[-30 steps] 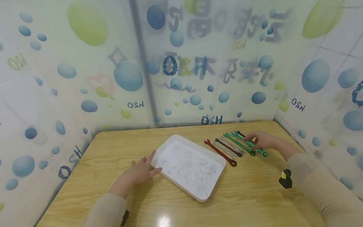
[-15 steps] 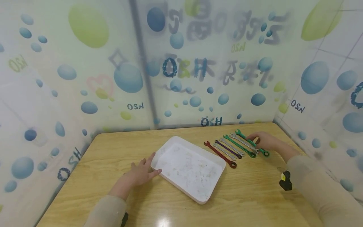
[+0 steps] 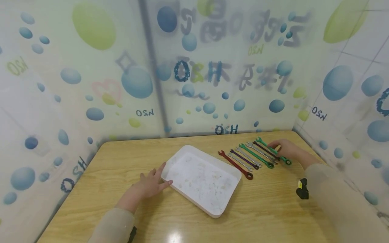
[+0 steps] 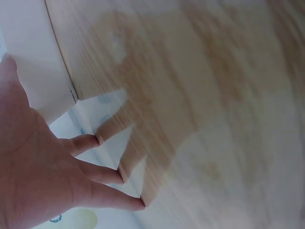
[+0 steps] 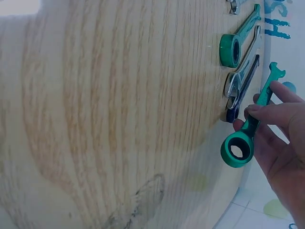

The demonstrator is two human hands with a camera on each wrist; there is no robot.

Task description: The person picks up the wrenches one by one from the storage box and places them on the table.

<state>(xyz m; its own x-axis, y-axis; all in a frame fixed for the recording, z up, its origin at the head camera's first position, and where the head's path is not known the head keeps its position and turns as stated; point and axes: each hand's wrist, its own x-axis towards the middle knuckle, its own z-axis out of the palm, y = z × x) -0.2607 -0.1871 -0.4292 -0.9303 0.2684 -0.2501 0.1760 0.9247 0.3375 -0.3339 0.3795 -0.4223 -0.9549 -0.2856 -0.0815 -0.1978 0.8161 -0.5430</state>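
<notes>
My right hand (image 3: 285, 150) pinches a green ratchet wrench (image 5: 252, 121) between thumb and fingers, at the right end of a row of wrenches. In the right wrist view the wrench is raised off the wood, its ring end towards me. Left of it lie a dark wrench (image 3: 263, 149), a silver wrench (image 3: 260, 151) and another green wrench (image 3: 256, 155). My left hand (image 3: 149, 185) is spread at the left corner of a white tray (image 3: 189, 202). Its thumb lies against the tray's wall (image 4: 35, 52), and its other fingertips touch the table.
The row continues left with silver wrenches (image 3: 249, 157), a purple wrench (image 3: 244, 159) and a red wrench (image 3: 235, 164) close to the tray's right side. Patterned curtain walls (image 3: 209, 108) stand behind the wooden table (image 3: 267, 202) and on both sides.
My right hand has carried the green wrench over the dark one and rightward, so the dark wrench shows again between it and the silver one. The left hand and tray stay put.
</notes>
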